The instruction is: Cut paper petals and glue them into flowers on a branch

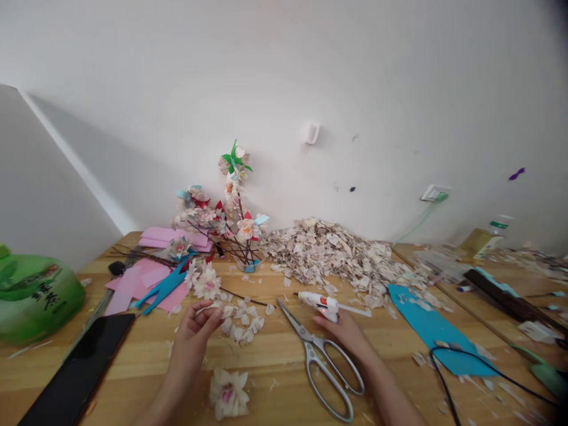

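My right hand [344,334] is wrapped round a white hot glue gun [323,303], its nozzle toward the left and a glue stick out at the back. The fingers of my left hand [195,334] are pinched together; what they hold, if anything, is too small to tell. Beside its fingertips lie several loose pale petals [243,324]. Just beyond it, a handmade flower [207,281] lies at the end of a thin brown stem. Another white flower with a pink centre [228,393] rests near the front. Large scissors [307,336] lie between my hands.
Dried petals are heaped [328,251] against the wall. Flower stems stand in a small clear cup [251,264]. Left are pink paper [177,294], a black phone [82,367] and a green package [39,296]. Right are blue paper [437,325] and a black cable [448,390].
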Demonstrator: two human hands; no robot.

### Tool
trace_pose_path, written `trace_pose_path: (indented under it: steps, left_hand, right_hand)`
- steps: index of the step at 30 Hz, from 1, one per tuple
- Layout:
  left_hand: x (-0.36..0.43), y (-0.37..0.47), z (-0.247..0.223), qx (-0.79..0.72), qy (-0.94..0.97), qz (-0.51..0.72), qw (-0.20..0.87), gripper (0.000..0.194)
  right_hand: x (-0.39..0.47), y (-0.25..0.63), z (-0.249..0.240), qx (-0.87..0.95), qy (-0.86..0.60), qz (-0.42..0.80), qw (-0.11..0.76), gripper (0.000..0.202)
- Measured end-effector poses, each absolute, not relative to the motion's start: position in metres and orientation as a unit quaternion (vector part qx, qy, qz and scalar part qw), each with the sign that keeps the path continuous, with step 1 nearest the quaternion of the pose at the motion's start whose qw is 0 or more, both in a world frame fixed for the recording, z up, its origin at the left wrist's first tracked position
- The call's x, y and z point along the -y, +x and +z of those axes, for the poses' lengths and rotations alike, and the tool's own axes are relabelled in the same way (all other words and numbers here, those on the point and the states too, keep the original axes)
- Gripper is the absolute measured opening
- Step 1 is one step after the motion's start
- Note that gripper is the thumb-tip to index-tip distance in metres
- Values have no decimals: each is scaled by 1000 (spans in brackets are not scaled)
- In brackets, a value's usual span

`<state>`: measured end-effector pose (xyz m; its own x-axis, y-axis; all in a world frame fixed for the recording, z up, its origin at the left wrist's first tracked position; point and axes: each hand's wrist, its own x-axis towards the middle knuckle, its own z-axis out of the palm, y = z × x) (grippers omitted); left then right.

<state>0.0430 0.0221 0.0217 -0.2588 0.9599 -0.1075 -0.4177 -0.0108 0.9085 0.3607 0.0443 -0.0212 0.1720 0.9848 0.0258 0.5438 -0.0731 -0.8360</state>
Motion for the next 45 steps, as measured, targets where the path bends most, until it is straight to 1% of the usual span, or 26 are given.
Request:
trace_pose_path:
  steps: [3,5,7,9,10,12,13,14,15,16,17,22,24,26,29,33,37,40,45]
  left_hand:
    - [-22,42,25,-455,290,656,527,41]
    - [-22,42,27,-451,288,663,524,40]
    - [-22,42,29,-448,284,668,522,39]
    - [-22,42,29,-445,282,672,521,39]
    - [-21,42,29,-443,281,674,520,39]
    - [-21,43,30,-438,280,678,520,39]
    - [-21,43,30,-435,280,680,519,38]
    - [-20,43,31,-432,280,682,520,37]
    - [-20,43,32,-429,279,684,520,36]
    - [-20,43,34,-425,278,687,520,36]
    - [-20,42,35,-422,276,690,519,36]
    - [-20,41,39,-406,275,702,517,34]
    - [-20,40,39,-402,276,703,518,33]
    - [-19,41,38,-401,278,702,519,33]
    - [-20,40,37,-401,279,703,517,32]
    - [-21,38,38,-399,279,710,510,32]
    - [-23,35,37,-401,279,711,505,34]
    - [-24,36,34,-408,282,705,507,36]
    - [-20,42,30,-423,301,681,516,37]
  right_hand:
    - [-32,368,-14,533,-703,271,385,63]
    - [-17,372,-2,494,-734,195,423,73]
    - [1,371,15,459,-753,66,468,67]
    - [17,359,32,468,-739,-13,485,46]
    - [24,349,40,487,-721,-24,492,38]
    - [31,322,49,568,-659,44,491,25]
    - [32,306,50,614,-622,116,473,23]
    - [31,290,49,656,-589,196,429,23]
    - [28,274,46,696,-552,277,367,28]
    - [23,260,41,724,-512,336,318,34]
    - [19,247,35,748,-472,368,285,38]
    - [-1,206,6,769,-367,475,220,66]
    - [-3,199,-2,779,-360,472,201,70]
    - [-2,195,-6,785,-369,456,198,68]
    - [2,196,-7,757,-382,476,235,62]
    - [4,211,4,656,-402,529,359,63]
    - [2,233,13,592,-411,522,457,66]
    - [1,246,7,575,-389,522,495,69]
    - [0,254,-12,566,-387,514,516,78]
